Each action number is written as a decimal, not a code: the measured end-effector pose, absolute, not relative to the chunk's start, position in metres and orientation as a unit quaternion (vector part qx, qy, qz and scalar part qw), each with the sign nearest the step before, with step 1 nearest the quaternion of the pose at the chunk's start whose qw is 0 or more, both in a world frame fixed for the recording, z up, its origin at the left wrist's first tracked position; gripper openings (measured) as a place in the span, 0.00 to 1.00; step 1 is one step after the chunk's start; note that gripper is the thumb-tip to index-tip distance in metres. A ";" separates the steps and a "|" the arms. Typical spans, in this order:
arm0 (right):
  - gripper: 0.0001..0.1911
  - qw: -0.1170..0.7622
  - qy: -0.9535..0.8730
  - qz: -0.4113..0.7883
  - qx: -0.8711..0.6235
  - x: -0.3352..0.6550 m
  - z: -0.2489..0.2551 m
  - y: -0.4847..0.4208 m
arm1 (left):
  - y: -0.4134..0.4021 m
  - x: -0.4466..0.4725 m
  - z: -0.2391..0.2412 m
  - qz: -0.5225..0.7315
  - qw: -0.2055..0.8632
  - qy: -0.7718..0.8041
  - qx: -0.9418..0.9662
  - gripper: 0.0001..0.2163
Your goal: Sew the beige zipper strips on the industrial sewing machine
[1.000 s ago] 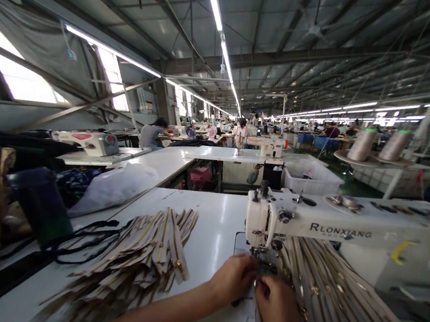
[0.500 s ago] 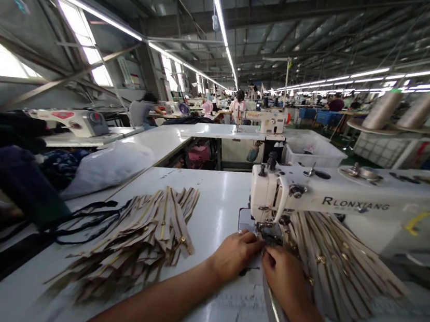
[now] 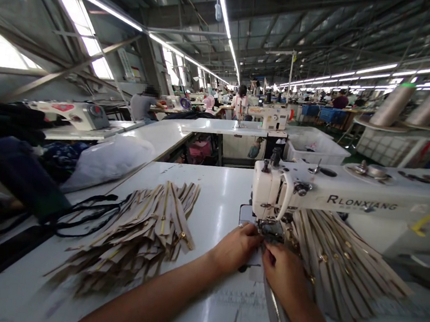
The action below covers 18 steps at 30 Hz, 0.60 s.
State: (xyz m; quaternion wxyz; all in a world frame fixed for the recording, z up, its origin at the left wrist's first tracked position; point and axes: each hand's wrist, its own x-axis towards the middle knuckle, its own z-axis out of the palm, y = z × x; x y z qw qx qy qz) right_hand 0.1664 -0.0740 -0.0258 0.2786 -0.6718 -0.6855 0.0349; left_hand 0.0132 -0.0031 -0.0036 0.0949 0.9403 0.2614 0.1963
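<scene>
White and shiny, the table fills the space right in front of you, and a long zipper strip runs across it from near your body straight away toward the sewing machine. Its long side points at the needle, so it looks lined up to slide under in a straight line.

Your left hand and your right hand sit close together on either side of the strip, just before the needle. The fingers curl down and seem to pinch and press its far end flat, likely to keep it from wiggling.

One pile of zippers fans out on your left. Another pile lies on your right, under the machine's arm.

Farther back, thread cones stand tall, and other people sit at their machines.
</scene>
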 end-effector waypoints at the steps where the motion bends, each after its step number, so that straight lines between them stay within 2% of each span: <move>1: 0.14 0.273 -0.688 0.029 -0.671 0.166 -0.025 -0.074 | -0.002 0.013 -0.004 0.197 0.095 0.262 0.940 0.10; 11: 0.18 0.171 -0.710 0.000 -0.683 0.161 -0.023 -0.074 | 0.004 0.017 -0.004 0.195 0.154 0.289 0.925 0.09; 18: 0.19 0.140 -0.705 0.011 -0.695 0.159 -0.017 -0.072 | 0.007 0.017 -0.007 0.197 0.176 0.282 0.922 0.11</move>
